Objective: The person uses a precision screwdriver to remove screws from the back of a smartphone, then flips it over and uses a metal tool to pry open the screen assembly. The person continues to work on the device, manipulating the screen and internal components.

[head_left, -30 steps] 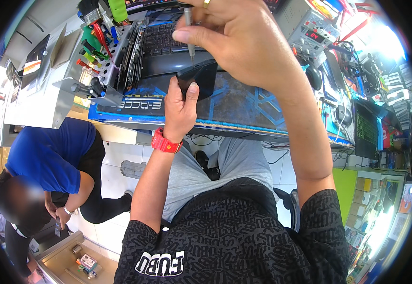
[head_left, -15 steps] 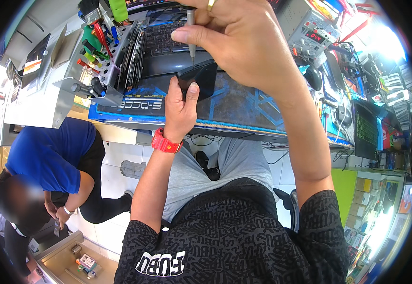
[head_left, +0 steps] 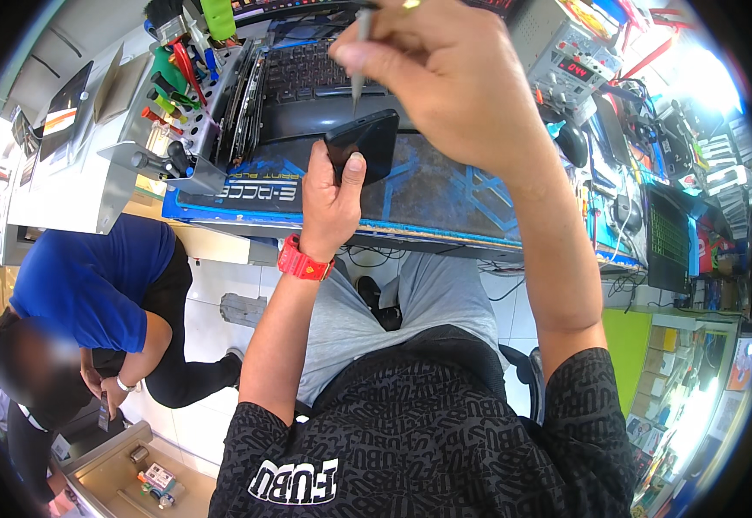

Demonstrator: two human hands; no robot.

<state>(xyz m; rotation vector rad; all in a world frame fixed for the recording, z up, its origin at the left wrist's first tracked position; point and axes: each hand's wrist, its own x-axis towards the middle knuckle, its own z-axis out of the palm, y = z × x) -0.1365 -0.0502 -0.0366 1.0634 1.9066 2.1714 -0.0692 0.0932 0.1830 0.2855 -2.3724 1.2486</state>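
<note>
A dark smartphone (head_left: 371, 148) is tilted up above the bench mat, its lower left side gripped by my left hand (head_left: 331, 190) with the thumb across its edge. A slim grey precision screwdriver (head_left: 359, 60) points downward, pinched between the thumb and fingers of my right hand (head_left: 445, 78). The screwdriver's thin tip hangs just above the phone's upper edge and looks apart from it. Motion smears the right fingers and the screwdriver slightly.
A black keyboard (head_left: 302, 73) lies behind the phone on the blue-edged mat (head_left: 445, 190). Left stands a tool rack (head_left: 203, 129) with screwdrivers and pliers; right, a power supply (head_left: 566, 65). A person in a blue shirt (head_left: 104, 276) bends over at lower left, beside an open drawer (head_left: 125, 466).
The screwdriver has lifted off the phone's edge and tilted, its top now further right. The phone has turned slightly, showing more of its flat face. My left hand has barely moved.
</note>
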